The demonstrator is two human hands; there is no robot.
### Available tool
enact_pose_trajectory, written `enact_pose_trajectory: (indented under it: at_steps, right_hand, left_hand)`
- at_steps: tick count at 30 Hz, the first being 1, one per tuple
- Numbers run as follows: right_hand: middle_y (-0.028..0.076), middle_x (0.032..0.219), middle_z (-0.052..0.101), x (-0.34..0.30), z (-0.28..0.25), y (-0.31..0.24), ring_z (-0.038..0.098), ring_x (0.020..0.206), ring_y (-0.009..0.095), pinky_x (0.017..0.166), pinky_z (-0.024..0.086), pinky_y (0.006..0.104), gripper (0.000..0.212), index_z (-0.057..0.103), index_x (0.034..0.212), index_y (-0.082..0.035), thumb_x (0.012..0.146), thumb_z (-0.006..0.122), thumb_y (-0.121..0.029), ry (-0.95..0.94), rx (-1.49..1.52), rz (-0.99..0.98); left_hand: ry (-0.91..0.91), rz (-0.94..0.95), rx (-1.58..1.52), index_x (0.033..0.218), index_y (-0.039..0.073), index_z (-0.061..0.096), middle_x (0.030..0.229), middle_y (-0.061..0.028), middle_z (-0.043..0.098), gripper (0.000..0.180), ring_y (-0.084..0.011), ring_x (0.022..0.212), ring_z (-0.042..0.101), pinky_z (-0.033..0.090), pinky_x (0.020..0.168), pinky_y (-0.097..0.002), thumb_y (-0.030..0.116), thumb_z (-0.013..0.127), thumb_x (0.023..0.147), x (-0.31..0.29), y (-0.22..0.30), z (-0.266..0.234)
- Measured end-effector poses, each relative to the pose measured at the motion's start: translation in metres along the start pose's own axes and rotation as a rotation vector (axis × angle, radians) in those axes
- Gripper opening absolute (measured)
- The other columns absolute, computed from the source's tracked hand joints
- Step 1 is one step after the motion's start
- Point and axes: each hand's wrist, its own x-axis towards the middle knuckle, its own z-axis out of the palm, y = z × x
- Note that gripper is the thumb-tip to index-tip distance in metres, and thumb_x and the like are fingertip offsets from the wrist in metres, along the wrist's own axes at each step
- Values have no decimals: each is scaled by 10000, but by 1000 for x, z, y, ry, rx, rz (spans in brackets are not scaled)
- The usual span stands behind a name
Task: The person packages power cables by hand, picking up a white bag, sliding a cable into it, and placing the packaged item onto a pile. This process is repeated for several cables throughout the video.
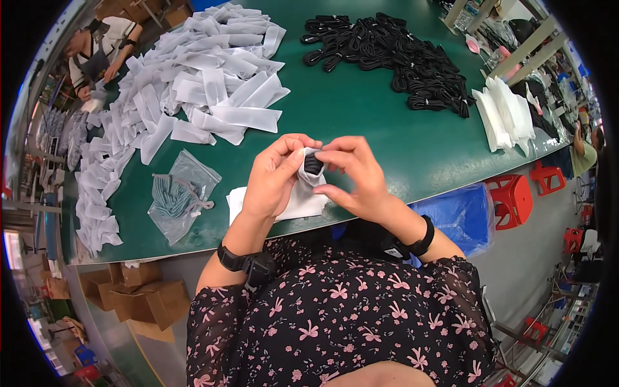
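Observation:
My left hand (274,171) pinches a small white translucent bag (310,175) by its mouth, above the near edge of the table. Inside the mouth shows a coiled black cable (314,164); the rest of the coil is hidden by the bag. On the other side, my right hand (358,174) has its thumb and fingers spread apart. Its fingertips touch the cable and the bag's rim. Beneath both hands lies a stack of flat white bags (296,205), partly covered by my left wrist.
Filled white bags (213,84) heap across the table's left. Bundled black cables (393,55) lie at the back, white packets (503,116) at the right. A clear bag with striped cloth (177,193) is near left. Below are a blue-lined bin (458,216) and red stools (510,200).

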Motion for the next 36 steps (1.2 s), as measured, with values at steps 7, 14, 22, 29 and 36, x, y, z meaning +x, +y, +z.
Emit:
enact_pose_trajectory:
  at_steps: [7, 14, 22, 29, 36]
  right_hand:
    - [95, 976, 565, -1, -4, 11, 594, 756, 194, 659, 501, 289, 301, 625, 1030, -25, 765, 768, -37, -160, -251, -238]
    - [112, 943, 595, 32, -45, 40, 602, 859, 248, 713, 498, 320, 209, 638, 1057, -30, 848, 630, -14, 142, -275, 107]
    - [136, 1068, 582, -10, -188, 171, 564, 990, 368, 815, 493, 466, 352, 590, 1153, -93, 809, 654, -57, -147, -1259, 326]
    - [154, 963, 589, -24, -133, 130, 585, 902, 342, 757, 485, 438, 212, 601, 1007, -46, 826, 685, -116, -273, -968, 303]
    - [150, 905, 614, -30, -46, 30, 610, 751, 315, 678, 489, 346, 255, 564, 1119, -26, 879, 641, -58, -287, -162, 451]
  left_hand:
    - [-48, 12, -93, 1046, -9, 596, 1120, -84, 579, 155, -196, 1097, 578, 470, 942, -345, 123, 565, 972, 13, -11, 1]
    - [480, 381, 369, 1119, -8, 621, 1064, -60, 630, 222, -130, 926, 584, 450, 839, -258, 132, 604, 947, 30, 34, -81]
    - [108, 198, 1035, 1025, 42, 645, 996, -95, 616, 252, -227, 933, 591, 474, 830, -348, 48, 715, 783, -23, -5, -37]
    - [-112, 367, 1377, 920, 21, 639, 915, -103, 596, 196, -283, 825, 586, 468, 781, -375, 80, 753, 772, -44, -46, -19]
    - [105, 221, 1115, 885, -6, 598, 819, -104, 585, 106, -224, 742, 578, 461, 696, -302, 25, 682, 828, -46, -51, -21]
